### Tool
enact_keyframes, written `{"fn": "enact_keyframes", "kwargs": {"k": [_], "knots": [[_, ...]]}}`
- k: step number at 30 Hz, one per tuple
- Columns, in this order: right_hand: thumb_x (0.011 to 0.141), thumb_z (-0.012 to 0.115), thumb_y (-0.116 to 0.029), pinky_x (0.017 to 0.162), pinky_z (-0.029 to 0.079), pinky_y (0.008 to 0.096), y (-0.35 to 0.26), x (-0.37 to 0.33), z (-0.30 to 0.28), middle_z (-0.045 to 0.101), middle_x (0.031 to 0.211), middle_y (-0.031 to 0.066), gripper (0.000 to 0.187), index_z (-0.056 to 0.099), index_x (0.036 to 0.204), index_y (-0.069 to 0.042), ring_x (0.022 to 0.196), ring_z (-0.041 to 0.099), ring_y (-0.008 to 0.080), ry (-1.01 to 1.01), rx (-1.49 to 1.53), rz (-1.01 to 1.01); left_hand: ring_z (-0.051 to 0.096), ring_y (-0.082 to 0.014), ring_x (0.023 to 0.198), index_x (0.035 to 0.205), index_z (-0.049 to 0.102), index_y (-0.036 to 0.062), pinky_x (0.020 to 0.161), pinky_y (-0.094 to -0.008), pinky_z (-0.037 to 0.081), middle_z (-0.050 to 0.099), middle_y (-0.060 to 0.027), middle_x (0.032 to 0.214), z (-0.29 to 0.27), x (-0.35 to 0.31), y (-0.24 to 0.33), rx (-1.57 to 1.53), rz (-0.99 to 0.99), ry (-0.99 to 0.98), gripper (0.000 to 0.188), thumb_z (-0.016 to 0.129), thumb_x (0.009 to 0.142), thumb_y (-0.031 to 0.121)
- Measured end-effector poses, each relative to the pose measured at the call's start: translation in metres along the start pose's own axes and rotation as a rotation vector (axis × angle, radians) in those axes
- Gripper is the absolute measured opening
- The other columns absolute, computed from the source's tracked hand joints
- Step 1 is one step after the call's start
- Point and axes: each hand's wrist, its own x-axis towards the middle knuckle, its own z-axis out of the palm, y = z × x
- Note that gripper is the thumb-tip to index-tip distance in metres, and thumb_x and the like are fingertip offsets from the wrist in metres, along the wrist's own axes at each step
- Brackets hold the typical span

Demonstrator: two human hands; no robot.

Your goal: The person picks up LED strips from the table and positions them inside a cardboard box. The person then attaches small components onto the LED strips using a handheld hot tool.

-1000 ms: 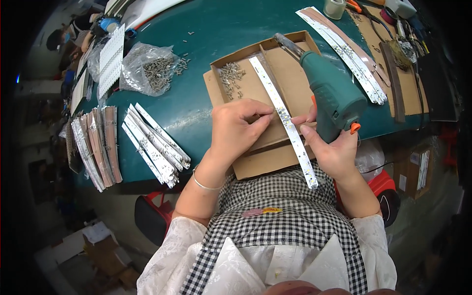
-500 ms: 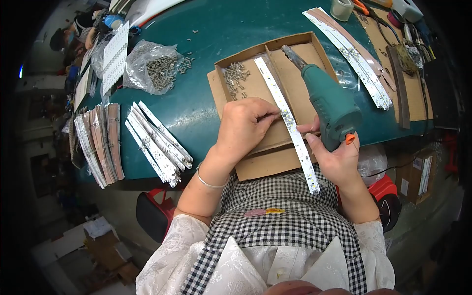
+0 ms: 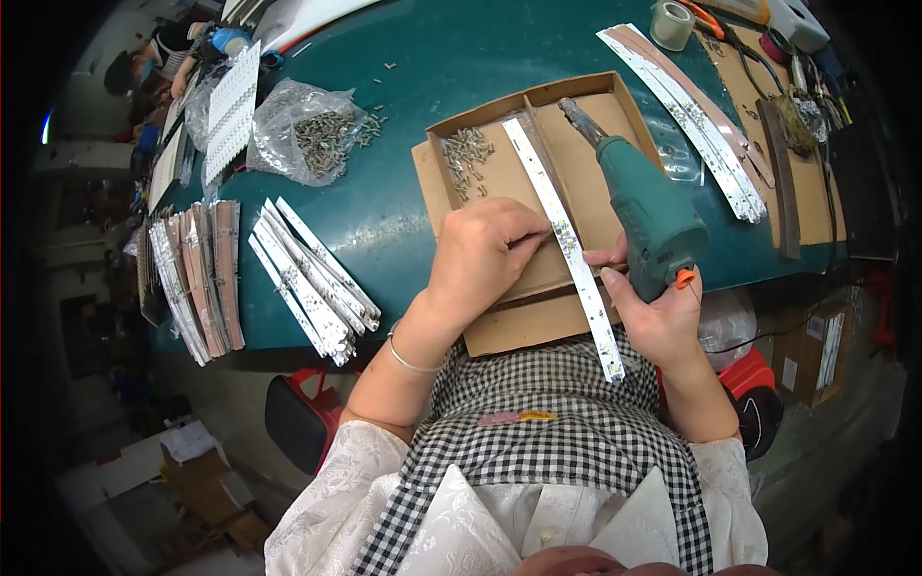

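A long narrow white LED strip board (image 3: 583, 286) dotted with small parts runs slantwise over a shallow cardboard box (image 3: 530, 336), its near end reaching my apron. My left hand (image 3: 485, 248) is closed, thumb and fingertips pinched at the strip's left edge; whether they also hold a small part is hidden. Closed around a green pistol-shaped power tool (image 3: 655, 206) is my right hand (image 3: 666, 312), with the thumb and a finger showing close to the strip's right edge. The tool's dark metal tip (image 3: 582, 122) points away over the box. Its handle is mostly hidden.
Small metal pins (image 3: 465, 158) lie in the box's left compartment. More fill a clear plastic bag (image 3: 305, 134) at the left. Strip bundles (image 3: 312, 278) lie left, and another stack (image 3: 687, 120) at the right. Tape (image 3: 672, 24) and pliers stand far right. Another person works far left.
The whole view has shifted slightly, so the box and table things sit a little lower. Both hands keep almost the same places at the strip.
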Motion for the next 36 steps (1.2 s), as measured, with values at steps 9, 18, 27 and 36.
{"fn": "enact_keyframes", "kwargs": {"k": [9, 18, 27, 36], "knots": [[0.084, 0.06, 0.018, 0.089, 0.055, 0.0365, 0.0, -0.001, 0.003, 0.057, 0.102, 0.0085, 0.037, 0.052, 0.118, 0.005, 0.098, 0.068, 0.0237, 0.03, 0.046, 0.031, 0.072, -0.0218, 0.074, 0.083, 0.076, 0.0036, 0.065, -0.03, 0.057, 0.073, -0.0091, 0.083, 0.003, -0.001, -0.003, -0.01, 0.048, 0.015, 0.016, 0.077, 0.07, -0.004], [0.085, 0.06, 0.016, 0.089, 0.055, 0.0349, -0.006, 0.001, 0.005, 0.061, 0.1, 0.009, 0.032, 0.053, 0.114, 0.005, 0.099, 0.068, 0.023, 0.042, 0.064, 0.063, 0.072, -0.0218, 0.074, 0.084, 0.076, 0.0025, 0.065, -0.0294, 0.057, 0.074, -0.0093, 0.083, 0.004, 0.002, -0.004, -0.05, 0.036, -0.004, 0.016, 0.076, 0.07, -0.005], [0.086, 0.069, 0.004, 0.077, 0.055, 0.0285, 0.003, 0.001, 0.006, 0.07, 0.096, 0.0103, 0.021, 0.061, 0.105, 0.002, 0.089, 0.07, 0.016, 0.097, 0.02, -0.034, 0.066, -0.0256, 0.079, 0.082, 0.074, 0.0056, 0.072, -0.0359, 0.054, 0.07, -0.0062, 0.085, 0.006, -0.002, -0.003, 0.076, 0.175, 0.013, 0.017, 0.076, 0.067, -0.001], [0.086, 0.061, 0.015, 0.091, 0.055, 0.0366, 0.0, -0.003, 0.002, 0.06, 0.1, 0.0086, 0.028, 0.054, 0.11, 0.004, 0.101, 0.068, 0.024, 0.016, -0.003, 0.048, 0.067, -0.0259, 0.077, 0.081, 0.071, 0.0047, 0.072, -0.0358, 0.053, 0.071, -0.0076, 0.085, 0.007, -0.002, -0.001, -0.009, 0.131, 0.052, 0.015, 0.076, 0.068, -0.003]]}}
